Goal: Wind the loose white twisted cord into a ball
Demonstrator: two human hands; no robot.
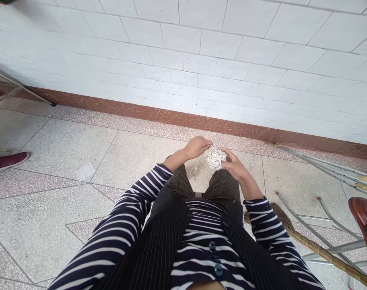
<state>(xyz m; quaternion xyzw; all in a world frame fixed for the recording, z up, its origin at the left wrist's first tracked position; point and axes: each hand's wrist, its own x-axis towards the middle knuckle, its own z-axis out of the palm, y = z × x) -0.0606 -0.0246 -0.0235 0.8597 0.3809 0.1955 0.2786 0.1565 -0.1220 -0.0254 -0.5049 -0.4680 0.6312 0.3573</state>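
OK, bundle (pixel 215 159) of white cord is up in the air between both hands, in front of the wearer's knees, floor below it. Right hand (pixel 236 167) has it: thumb on the near side, fingers around the far right side, clamped on the bundle and curled, not flat. Left hand (pixel 197 148) is just beside it, at the upper left; thumb and fingertips together, pinched on a short strand (pixel 211 146) that runs to the bundle's top edge. Exact fingertip contact there is too small to read. Bundle looks rounded, cords packed side by side, ends gathered toward the right thumb. Wearer: striped sleeves (pixel 132 215), dark pinstripe vest (pixel 153 241), brownish trousers (pixel 222 187). Ahead: white tiled wall (pixel 183 44) with a red-brown baseboard (pixel 171 117). Floor (pixel 135 151) is speckled stone with darker pinkish strips. On the left: white paper (pixel 85 172) flat on the floor, a metal leg (pixel 32 92) by the wall, a person's dark red shoe (pixel 10 161) at the frame edge. On the right: metal bars (pixel 319 160) with holes and yellow pads, a chair (pixel 359 217) with tubular legs, and a broom (pixel 319 249) lying slantwise by the right sleeve, bristle end toward the wearer, handle running to the lower right corner.
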